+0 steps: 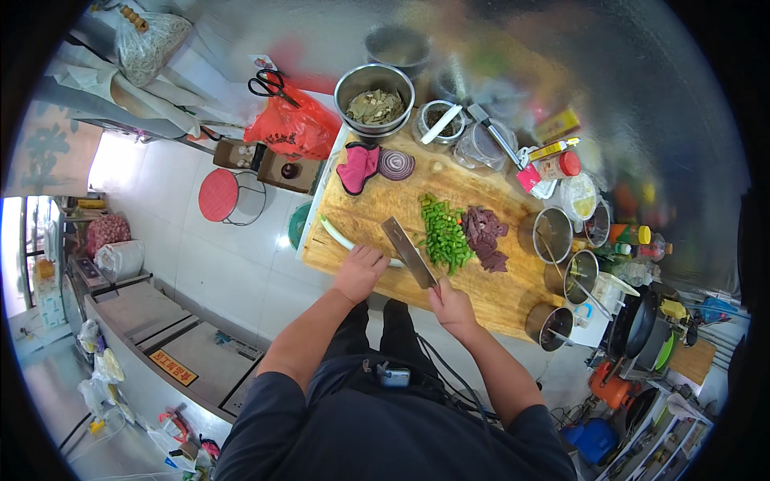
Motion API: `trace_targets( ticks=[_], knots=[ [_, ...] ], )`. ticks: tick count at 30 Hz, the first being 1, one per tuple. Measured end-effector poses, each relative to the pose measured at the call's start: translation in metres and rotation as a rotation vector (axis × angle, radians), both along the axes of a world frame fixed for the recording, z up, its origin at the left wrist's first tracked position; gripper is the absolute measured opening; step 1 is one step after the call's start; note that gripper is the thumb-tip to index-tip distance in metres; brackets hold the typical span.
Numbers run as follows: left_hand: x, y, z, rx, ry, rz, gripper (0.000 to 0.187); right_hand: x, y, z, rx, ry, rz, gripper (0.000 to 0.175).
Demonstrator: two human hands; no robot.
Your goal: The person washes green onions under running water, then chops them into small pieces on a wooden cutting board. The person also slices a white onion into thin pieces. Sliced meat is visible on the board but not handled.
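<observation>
My left hand [361, 272] presses a pale green-and-white scallion stalk [337, 234] onto the wooden cutting board [376, 207], near its front edge. The stalk's cut end shows just right of my fingers, beside a cleaver's blade. My right hand [452, 305] grips the handle of this cleaver [410, 251], whose broad blade slants up and left. To the right of the blade lies a heap of chopped green vegetable pieces [444, 234]. Dark red sliced meat [485, 237] touches that heap's right side. A halved red onion [397, 165] rests at the back left, cut face up.
A pink cloth [359, 168] lies beside the onion. Steel bowls [374, 99] with dried leaves stand behind. Metal pots [552, 235] with utensils line the right edge. Black-handled scissors [271, 87] sit on a red plastic bag [295, 123]. A red stool [219, 195] stands left on the floor.
</observation>
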State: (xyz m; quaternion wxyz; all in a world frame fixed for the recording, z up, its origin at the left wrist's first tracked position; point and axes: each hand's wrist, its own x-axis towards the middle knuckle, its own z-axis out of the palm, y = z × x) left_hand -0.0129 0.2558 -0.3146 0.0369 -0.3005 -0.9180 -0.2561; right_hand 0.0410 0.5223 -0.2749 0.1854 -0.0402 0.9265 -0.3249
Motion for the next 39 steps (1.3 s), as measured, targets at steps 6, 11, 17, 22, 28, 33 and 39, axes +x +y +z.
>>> trace_targets(
  ticks=[6,11,17,22,28,33,39],
  knots=[
    [-0.004,0.011,-0.004,0.014,0.049,0.013,0.020,0.003,0.003,0.013,0.000,0.004,0.009,0.025],
    [-0.004,0.010,-0.006,0.016,0.041,0.004,0.017,0.004,0.002,0.013,0.059,-0.058,0.028,0.026],
    [-0.003,0.010,-0.009,0.020,0.057,0.021,0.016,0.016,0.025,0.028,0.126,-0.169,0.090,0.028],
    [-0.002,0.010,-0.009,0.005,0.014,0.010,0.020,-0.001,-0.007,-0.015,0.072,-0.091,0.015,0.028],
    [0.000,-0.013,-0.003,-0.038,0.038,0.072,0.016,-0.015,-0.012,-0.017,0.063,0.007,0.028,0.026],
    [-0.006,-0.040,0.008,0.075,-0.037,0.234,0.021,-0.004,-0.004,0.016,0.164,0.144,0.087,0.023],
    [-0.037,-0.047,0.025,0.216,-0.084,0.414,0.018,0.000,0.002,0.029,0.170,0.255,0.155,0.022]
  ],
)
